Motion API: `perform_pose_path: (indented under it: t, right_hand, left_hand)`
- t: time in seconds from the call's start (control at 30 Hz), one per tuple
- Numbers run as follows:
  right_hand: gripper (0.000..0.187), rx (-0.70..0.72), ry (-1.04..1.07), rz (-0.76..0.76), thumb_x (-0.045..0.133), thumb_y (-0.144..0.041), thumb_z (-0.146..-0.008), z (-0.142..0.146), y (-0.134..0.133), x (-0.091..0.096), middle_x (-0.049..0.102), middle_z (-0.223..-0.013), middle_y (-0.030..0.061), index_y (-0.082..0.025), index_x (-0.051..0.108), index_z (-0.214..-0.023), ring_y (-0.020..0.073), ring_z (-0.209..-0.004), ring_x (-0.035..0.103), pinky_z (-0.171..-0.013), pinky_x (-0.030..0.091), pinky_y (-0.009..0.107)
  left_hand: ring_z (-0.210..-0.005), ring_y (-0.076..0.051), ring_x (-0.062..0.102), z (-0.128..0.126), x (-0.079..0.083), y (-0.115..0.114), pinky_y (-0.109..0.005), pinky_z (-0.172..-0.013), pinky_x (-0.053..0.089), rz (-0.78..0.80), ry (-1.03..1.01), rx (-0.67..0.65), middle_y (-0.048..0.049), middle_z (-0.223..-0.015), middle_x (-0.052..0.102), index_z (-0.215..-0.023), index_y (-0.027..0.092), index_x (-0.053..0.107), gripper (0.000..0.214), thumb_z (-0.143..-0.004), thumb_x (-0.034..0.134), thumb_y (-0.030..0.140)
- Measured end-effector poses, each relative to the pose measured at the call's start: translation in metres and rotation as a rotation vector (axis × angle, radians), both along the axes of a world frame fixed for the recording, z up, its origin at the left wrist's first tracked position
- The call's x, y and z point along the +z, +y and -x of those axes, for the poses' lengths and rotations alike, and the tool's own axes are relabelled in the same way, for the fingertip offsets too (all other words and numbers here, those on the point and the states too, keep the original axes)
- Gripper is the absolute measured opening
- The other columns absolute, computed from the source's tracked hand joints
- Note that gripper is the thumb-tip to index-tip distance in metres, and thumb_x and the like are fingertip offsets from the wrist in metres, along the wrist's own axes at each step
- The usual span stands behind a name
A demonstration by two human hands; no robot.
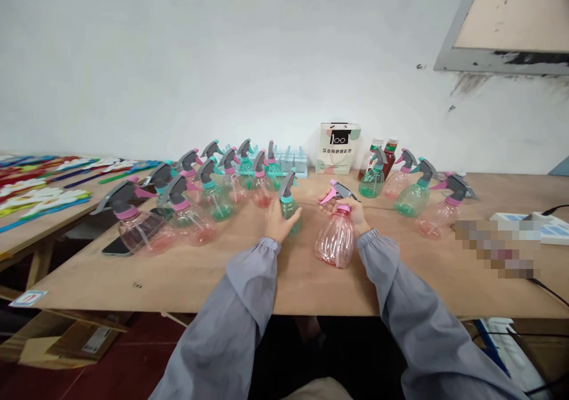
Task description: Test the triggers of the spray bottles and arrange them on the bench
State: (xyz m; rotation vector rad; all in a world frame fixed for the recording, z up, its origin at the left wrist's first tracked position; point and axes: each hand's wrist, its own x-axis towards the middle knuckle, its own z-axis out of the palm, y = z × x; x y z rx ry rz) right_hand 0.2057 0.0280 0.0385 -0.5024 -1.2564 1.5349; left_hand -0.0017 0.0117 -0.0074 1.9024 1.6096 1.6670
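Observation:
My left hand (278, 221) is closed around the body of a green spray bottle (288, 204) that has a grey trigger head and a teal collar. My right hand (354, 213) grips a pink spray bottle (335, 240) near its neck, and its fingers are partly hidden behind the grey and pink trigger head. The pink bottle tilts a little. To the left of my hands stand several more pink and green spray bottles (216, 201). Another group of spray bottles (413, 198) stands to the right.
Behind the bottles are a light blue rack (288, 164), a paper bag (338, 151) and two red sauce bottles (390, 156). A phone (116, 246) lies at left. A white power strip (515, 227) with a cable is at right. Colourful flat pieces (57, 181) cover the left table.

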Motion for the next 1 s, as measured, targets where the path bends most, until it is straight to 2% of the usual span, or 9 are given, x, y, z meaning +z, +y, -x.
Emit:
perform_pose_path:
  t: [0.13, 0.23, 0.3, 0.43, 0.53, 0.63, 0.73, 0.9, 1.0]
  right_hand:
    - [0.024, -0.011, -0.016, -0.014, 0.059, -0.031, -0.059, 0.003, -0.001, 0.0, 0.074, -0.076, 0.0062, -0.022, 0.061, -0.08, 0.0293, -0.088, 0.072, -0.079, 0.058, 0.044]
    - [0.014, -0.094, 0.01, 0.046, 0.061, -0.025, -0.055, 0.005, 0.004, -0.002, 0.067, -0.061, 0.0012, -0.022, 0.057, -0.068, 0.0228, -0.069, 0.071, -0.064, 0.057, 0.033]
    - [0.014, -0.151, 0.065, 0.095, 0.061, -0.023, -0.053, 0.006, 0.007, -0.003, 0.064, -0.056, -0.0016, -0.022, 0.056, -0.066, 0.0194, -0.063, 0.068, -0.059, 0.054, 0.029]
    - [0.024, -0.117, 0.151, 0.184, 0.063, -0.021, -0.051, 0.007, 0.008, -0.002, 0.07, -0.064, -0.0007, -0.023, 0.058, -0.075, 0.0204, -0.066, 0.069, -0.059, 0.054, 0.029]
    - [0.02, -0.086, 0.153, 0.206, 0.066, -0.028, -0.058, 0.008, 0.003, 0.002, 0.073, -0.071, 0.0021, -0.023, 0.059, -0.076, 0.0215, -0.068, 0.069, -0.059, 0.054, 0.03]
    - [0.017, -0.167, 0.121, 0.186, 0.066, -0.037, -0.066, 0.009, -0.002, 0.004, 0.07, -0.063, 0.001, -0.022, 0.059, -0.071, 0.0174, -0.06, 0.065, -0.055, 0.052, 0.027]
    - [0.018, -0.242, 0.074, 0.153, 0.067, -0.037, -0.067, 0.009, -0.003, 0.004, 0.063, -0.053, -0.0017, -0.021, 0.058, -0.065, 0.0129, -0.049, 0.059, -0.052, 0.05, 0.024]
    - [0.02, -0.161, 0.049, 0.17, 0.07, -0.038, -0.066, 0.01, -0.002, 0.003, 0.071, -0.066, 0.0021, -0.021, 0.061, -0.072, 0.0179, -0.062, 0.068, -0.055, 0.052, 0.026]
    - [0.021, -0.129, 0.03, 0.157, 0.071, -0.039, -0.067, 0.011, -0.004, 0.002, 0.074, -0.073, 0.0022, -0.021, 0.064, -0.077, 0.017, -0.061, 0.067, -0.053, 0.052, 0.026]
  left_hand:
    - [-0.12, -0.03, 0.057, 0.005, -0.002, 0.005, -0.044, -0.106, 0.042, -0.025, 0.021, 0.008, -0.0126, -0.119, 0.061, -0.125, 0.019, 0.051, 0.056, -0.078, 0.071, 0.043]
    - [-0.115, -0.031, 0.06, 0.009, -0.005, 0.008, -0.046, -0.101, 0.046, -0.05, 0.038, 0.044, -0.0119, -0.114, 0.063, -0.122, 0.018, 0.052, 0.055, -0.077, 0.074, 0.04]
    - [-0.112, -0.03, 0.062, 0.009, -0.007, 0.011, -0.046, -0.099, 0.047, -0.069, 0.049, 0.052, -0.0111, -0.111, 0.064, -0.12, 0.019, 0.054, 0.053, -0.076, 0.075, 0.039]
    - [-0.111, -0.03, 0.062, 0.01, -0.009, 0.013, -0.045, -0.097, 0.048, -0.092, 0.056, 0.061, -0.0111, -0.109, 0.065, -0.117, 0.019, 0.054, 0.051, -0.075, 0.075, 0.04]
    - [-0.111, -0.031, 0.062, 0.011, -0.008, 0.013, -0.045, -0.097, 0.048, -0.102, 0.06, 0.055, -0.012, -0.11, 0.064, -0.116, 0.018, 0.054, 0.051, -0.075, 0.075, 0.04]
    - [-0.112, -0.03, 0.062, 0.011, -0.007, 0.011, -0.045, -0.098, 0.047, -0.099, 0.064, 0.046, -0.0116, -0.11, 0.064, -0.116, 0.018, 0.053, 0.05, -0.076, 0.074, 0.04]
    - [-0.111, -0.03, 0.062, 0.011, -0.006, 0.01, -0.045, -0.098, 0.047, -0.093, 0.071, 0.034, -0.0113, -0.11, 0.064, -0.116, 0.019, 0.053, 0.049, -0.077, 0.073, 0.041]
    - [-0.112, -0.031, 0.062, 0.012, -0.006, 0.011, -0.046, -0.098, 0.048, -0.1, 0.065, 0.032, -0.012, -0.111, 0.064, -0.116, 0.019, 0.053, 0.049, -0.077, 0.073, 0.04]
    - [-0.111, -0.03, 0.062, 0.012, -0.007, 0.012, -0.045, -0.097, 0.048, -0.111, 0.066, 0.02, -0.0119, -0.111, 0.064, -0.117, 0.019, 0.053, 0.05, -0.077, 0.073, 0.04]
